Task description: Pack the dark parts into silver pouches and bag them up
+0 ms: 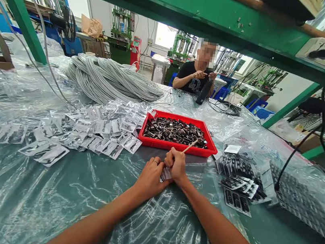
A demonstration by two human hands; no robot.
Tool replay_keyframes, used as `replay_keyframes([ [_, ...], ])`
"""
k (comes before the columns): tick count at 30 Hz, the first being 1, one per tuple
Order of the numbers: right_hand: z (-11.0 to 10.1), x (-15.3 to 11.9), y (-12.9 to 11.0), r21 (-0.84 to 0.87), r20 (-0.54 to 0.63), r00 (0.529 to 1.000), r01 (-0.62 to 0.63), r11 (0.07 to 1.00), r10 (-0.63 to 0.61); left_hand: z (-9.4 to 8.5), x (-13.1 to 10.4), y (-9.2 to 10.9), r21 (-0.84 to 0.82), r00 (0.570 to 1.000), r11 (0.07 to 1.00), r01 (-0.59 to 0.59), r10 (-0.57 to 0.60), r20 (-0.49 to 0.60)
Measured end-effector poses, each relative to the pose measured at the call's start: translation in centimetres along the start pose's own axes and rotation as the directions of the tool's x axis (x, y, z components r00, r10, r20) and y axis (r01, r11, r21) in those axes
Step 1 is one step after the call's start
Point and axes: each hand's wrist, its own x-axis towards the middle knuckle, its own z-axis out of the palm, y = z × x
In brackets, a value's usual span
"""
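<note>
The right hand (176,165) is gripping a slim tan stick (190,146), whose lower end the fingers are hiding. The left hand (148,176) is resting over a small silvery sheet (167,174), probably foil, covering part of it; whether its fingers are pinching or merely pressing, I cannot tell. The sheet is lying near the near edge of the rigid red tray (174,146), which is holding glossy dark pieces (176,132). Crinkled clear plastic (165,224) is covering the bench (266,243); flat shiny packets (100,129) are overlapping by the tray's left edge.
</note>
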Motion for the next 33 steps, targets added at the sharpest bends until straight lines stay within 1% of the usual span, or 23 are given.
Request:
replay_keyframes([
  [3, -0.1, -0.7, 0.0, -0.072, 0.047, 0.999, -0.009, 0.997, 0.012, 0.2, 0.0, -0.3, -0.002, 1.000, 1.000, -0.002, 0.001, -0.026],
  [5, -0.6, -1.1, -0.7, -0.089, 0.118, 0.988, -0.088, 0.992, 0.099, 0.2, -0.2, -0.3, 0.014, 0.999, 1.000, 0.001, -0.001, -0.033],
  [6, -0.9, -1.2, -1.2, -0.098, 0.173, 0.969, -0.160, 0.982, 0.175, 0.2, -0.3, -0.2, 0.026, 1.000, 1.000, 0.005, -0.004, -0.029],
  [8, -1.8, -1.3, -2.4, -0.105, 0.271, 0.905, -0.310, 0.945, 0.327, 0.0, -0.5, 0.1, 0.056, 1.000, 0.998, 0.015, -0.014, -0.018],
  [9, -2.2, -1.2, -2.9, -0.084, 0.287, 0.887, -0.352, 0.932, 0.361, -0.1, -0.6, 0.3, 0.074, 1.000, 0.997, 0.019, -0.018, -0.010],
  [10, -2.6, -1.0, -3.3, -0.044, 0.275, 0.895, -0.354, 0.934, 0.352, -0.2, -0.7, 0.5, 0.094, 1.000, 0.995, 0.024, -0.024, -0.003],
  [11, -3.0, -0.7, -3.6, 0.007, 0.235, 0.924, -0.314, 0.949, 0.303, -0.3, -0.7, 0.7, 0.113, 1.000, 0.993, 0.027, -0.028, 0.005],
  [12, -3.3, -0.4, -3.6, 0.059, 0.173, 0.957, -0.246, 0.967, 0.233, -0.4, -0.7, 0.8, 0.131, 0.999, 0.991, 0.030, -0.032, 0.013],
  [13, -3.4, 0.0, -3.5, 0.096, 0.108, 0.981, -0.173, 0.980, 0.163, -0.4, -0.7, 1.0, 0.145, 0.999, 0.989, 0.031, -0.034, 0.020],
  [14, -3.5, 0.3, -3.2, 0.113, 0.057, 0.992, -0.116, 0.987, 0.110, -0.4, -0.6, 1.0, 0.152, 0.999, 0.988, 0.028, -0.033, 0.026],
  [15, -3.5, 0.6, -2.8, 0.115, 0.024, 0.997, -0.081, 0.990, 0.078, -0.4, -0.4, 1.1, 0.152, 0.999, 0.988, 0.020, -0.025, 0.032],
  [17, -3.1, 0.9, -1.8, 0.106, -0.002, 0.999, -0.052, 0.993, 0.052, -0.2, -0.1, 0.9, 0.132, 0.999, 0.991, -0.006, 0.000, 0.042],
  [19, -2.6, 0.9, -0.9, 0.094, 0.001, 0.999, -0.033, 0.995, 0.033, 0.2, 0.1, 0.6, 0.100, 0.999, 0.995, -0.022, 0.018, 0.041],
  [21, -2.1, 0.4, -0.5, 0.071, 0.034, 0.999, -0.032, 0.997, 0.030, 0.5, 0.2, 0.3, 0.077, 0.999, 0.997, -0.019, 0.017, 0.028],
  [23, -1.9, -0.2, -0.8, 0.024, 0.102, 0.992, -0.082, 0.996, 0.080, 0.7, 0.2, 0.2, 0.062, 1.000, 0.998, -0.009, 0.008, 0.012],
  [24, -2.0, -0.6, -1.3, -0.017, 0.156, 0.978, -0.134, 0.991, 0.135, 0.7, 0.2, 0.2, 0.056, 1.000, 0.998, -0.004, 0.003, 0.009],
  [26, -2.3, -1.1, -2.6, -0.117, 0.269, 0.922, -0.256, 0.960, 0.278, 0.6, 0.2, 0.3, 0.029, 1.000, 1.000, 0.005, -0.005, 0.011],
  [27, -2.6, -1.2, -3.3, -0.151, 0.297, 0.894, -0.302, 0.941, 0.334, 0.5, 0.1, 0.4, 0.006, 1.000, 1.000, 0.006, -0.007, 0.013],
  [28, -3.0, -1.2, -4.0, -0.172, 0.298, 0.878, -0.336, 0.926, 0.374, 0.3, 0.0, 0.4, -0.027, 1.000, 1.000, 0.013, -0.013, 0.011],
  [30, -4.2, -1.1, -5.4, -0.230, 0.217, 0.877, -0.381, 0.896, 0.428, -0.3, -0.2, 0.2, -0.128, 0.998, 0.990, 0.059, -0.060, -0.001],
  [31, -5.0, -1.0, -6.0, -0.306, 0.162, 0.874, -0.397, 0.865, 0.459, -0.7, -0.4, 0.0, -0.207, 0.995, 0.973, 0.098, -0.101, -0.005],
  [32, -5.9, -1.1, -6.4, -0.430, 0.118, 0.861, -0.404, 0.807, 0.494, -1.1, -0.5, -0.3, -0.307, 0.989, 0.941, 0.144, -0.149, 0.006],
  [33, -6.8, -1.3, -6.8, -0.585, 0.087, 0.853, -0.374, 0.719, 0.514, -1.6, -0.7, -0.7, -0.423, 0.981, 0.886, 0.189, -0.193, 0.033],
])
